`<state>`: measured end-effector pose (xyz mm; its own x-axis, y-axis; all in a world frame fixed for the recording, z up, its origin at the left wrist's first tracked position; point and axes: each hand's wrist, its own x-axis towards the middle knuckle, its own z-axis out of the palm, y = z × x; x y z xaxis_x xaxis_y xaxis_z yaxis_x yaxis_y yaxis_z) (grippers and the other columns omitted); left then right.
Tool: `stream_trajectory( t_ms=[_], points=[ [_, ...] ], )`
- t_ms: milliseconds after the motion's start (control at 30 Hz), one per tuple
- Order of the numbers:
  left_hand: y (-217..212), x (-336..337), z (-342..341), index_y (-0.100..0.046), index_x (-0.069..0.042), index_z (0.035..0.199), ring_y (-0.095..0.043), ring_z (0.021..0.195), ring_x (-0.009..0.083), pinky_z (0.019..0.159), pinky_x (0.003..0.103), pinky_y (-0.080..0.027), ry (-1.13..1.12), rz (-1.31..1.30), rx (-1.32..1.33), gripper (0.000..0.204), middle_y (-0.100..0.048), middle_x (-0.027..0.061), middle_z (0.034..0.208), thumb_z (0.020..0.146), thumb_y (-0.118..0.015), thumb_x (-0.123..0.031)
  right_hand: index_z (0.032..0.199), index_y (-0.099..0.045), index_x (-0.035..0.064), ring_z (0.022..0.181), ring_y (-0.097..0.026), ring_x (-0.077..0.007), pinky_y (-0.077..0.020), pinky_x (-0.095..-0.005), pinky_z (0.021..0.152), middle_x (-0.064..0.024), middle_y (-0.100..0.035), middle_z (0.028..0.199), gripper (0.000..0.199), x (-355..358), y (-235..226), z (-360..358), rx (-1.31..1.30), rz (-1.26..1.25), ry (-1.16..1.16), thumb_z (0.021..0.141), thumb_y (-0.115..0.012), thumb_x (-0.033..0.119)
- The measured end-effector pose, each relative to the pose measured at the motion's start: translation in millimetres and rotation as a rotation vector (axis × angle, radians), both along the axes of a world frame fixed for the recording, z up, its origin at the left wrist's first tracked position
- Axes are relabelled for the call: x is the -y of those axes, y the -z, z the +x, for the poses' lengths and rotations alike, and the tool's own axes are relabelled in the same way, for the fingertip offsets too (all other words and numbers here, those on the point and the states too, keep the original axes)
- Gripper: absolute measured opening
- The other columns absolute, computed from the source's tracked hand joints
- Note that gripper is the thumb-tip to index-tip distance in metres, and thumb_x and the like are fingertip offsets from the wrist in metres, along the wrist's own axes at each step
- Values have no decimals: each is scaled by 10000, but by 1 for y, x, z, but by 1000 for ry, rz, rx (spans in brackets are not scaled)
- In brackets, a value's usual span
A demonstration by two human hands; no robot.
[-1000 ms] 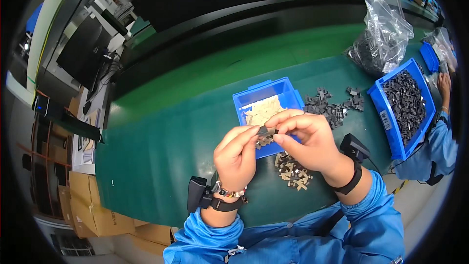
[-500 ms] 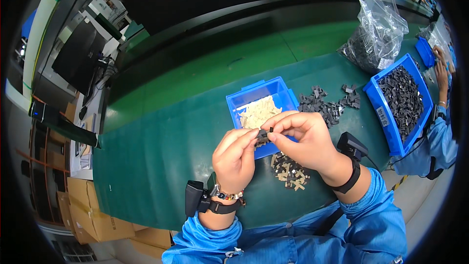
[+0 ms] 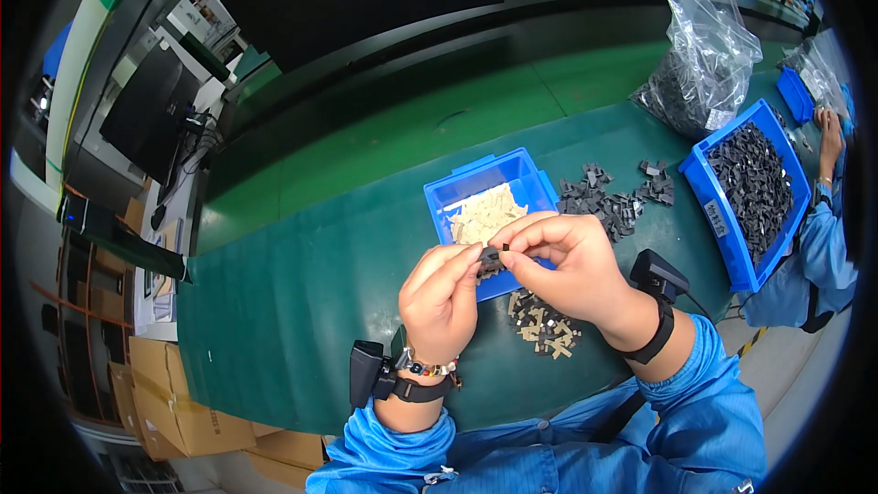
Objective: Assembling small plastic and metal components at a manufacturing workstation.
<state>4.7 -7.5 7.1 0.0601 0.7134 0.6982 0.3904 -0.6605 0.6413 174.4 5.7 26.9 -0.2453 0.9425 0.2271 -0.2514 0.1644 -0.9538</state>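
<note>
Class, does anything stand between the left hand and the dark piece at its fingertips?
Nothing visible does: the left hand touches the dark piece directly, seen against the blue bin. The right hand pinches a black bit beside it; whether they join is unclear.

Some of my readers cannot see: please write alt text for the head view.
A person's left hand and right hand hold small dark parts close together by a blue bin of cream pieces on a green table. Loose dark pieces lie beyond the right hand; another blue bin of dark pieces stands to the right.
</note>
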Motion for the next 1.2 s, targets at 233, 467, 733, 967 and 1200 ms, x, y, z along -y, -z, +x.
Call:
stream_trajectory(
  t_ms=[233,467,733,967,1200],
  points=[
    [-1,1,0,-682,41,1037,-653,757,182,664,266,-515,-4,-36,11,167,-679,151,882,883,-625,67,873,-669,-84,900,-672,-155,-573,-267,797,-153,-679,1019,44,-2,2,0,21,20,6,833,-664,-65],
    [2,2,0,-693,42,1024,-663,752,183,659,264,-519,-26,-17,-7,165,-688,152,877,872,-634,65,878,-682,-75,873,-694,-163,-585,-268,779,-151,-692,991,71,-1,7,-1,38,1,35,826,-695,-29],
    [-1,4,2,-699,48,1002,-656,725,222,629,284,-513,-31,-29,-11,202,-694,156,852,813,-658,106,879,-685,-88,853,-694,-163,-584,-275,766,-154,-699,969,79,0,5,2,0,-22,4,833,-684,-24],
    [1,3,2,-703,41,989,-650,711,205,673,293,-490,19,-10,84,194,-698,147,828,814,-659,111,876,-680,-85,868,-677,-146,-568,-265,788,-132,-692,957,56,-2,1,3,-73,-189,-72,838,-680,-44],
    [0,5,0,-706,27,989,-656,731,174,882,377,-441,20,32,38,151,-705,113,830,854,-649,62,886,-686,-86,828,-681,-123,-572,-240,750,-120,-705,920,83,-2,-1,5,-125,-210,-104,831,-703,-26]
  ],
)
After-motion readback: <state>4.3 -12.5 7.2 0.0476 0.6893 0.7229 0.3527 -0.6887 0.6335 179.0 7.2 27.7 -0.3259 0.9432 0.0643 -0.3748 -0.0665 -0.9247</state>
